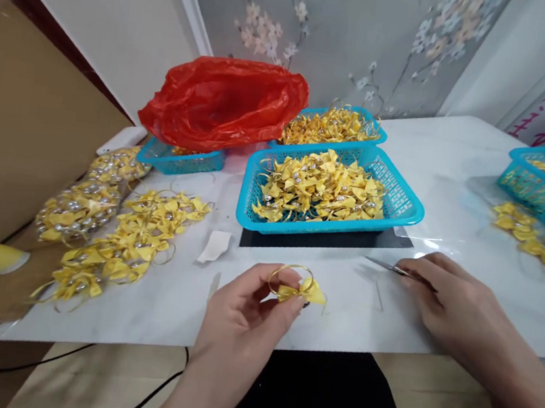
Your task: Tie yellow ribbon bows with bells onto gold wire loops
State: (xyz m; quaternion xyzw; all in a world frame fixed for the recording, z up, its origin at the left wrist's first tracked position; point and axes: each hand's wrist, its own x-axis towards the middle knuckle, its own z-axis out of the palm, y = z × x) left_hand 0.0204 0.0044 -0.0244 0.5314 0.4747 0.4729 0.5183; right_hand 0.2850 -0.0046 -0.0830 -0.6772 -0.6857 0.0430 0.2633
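Pinched between the thumb and fingers of my left hand [250,324] is a yellow ribbon bow [309,290] with a thin gold wire loop rising from it. My right hand [449,298], closed, grips a slim pointed metal tool [389,266]; whether it is scissors or tweezers cannot be made out. Its tip points left, low over the table, apart from the bow. Just beyond both hands stands a blue plastic basket [329,227] heaped with yellow bows bearing silvery beads. A loose pile of similar bows [136,240] lies on the table to the left.
Behind are another filled blue basket [383,137], a red plastic bag [191,98] over a blue basket [178,164], and bagged beaded bows [78,206]. A white paper scrap [215,246] lies near my left hand. Far right, a blue basket [527,189] adjoins more bows [516,221].
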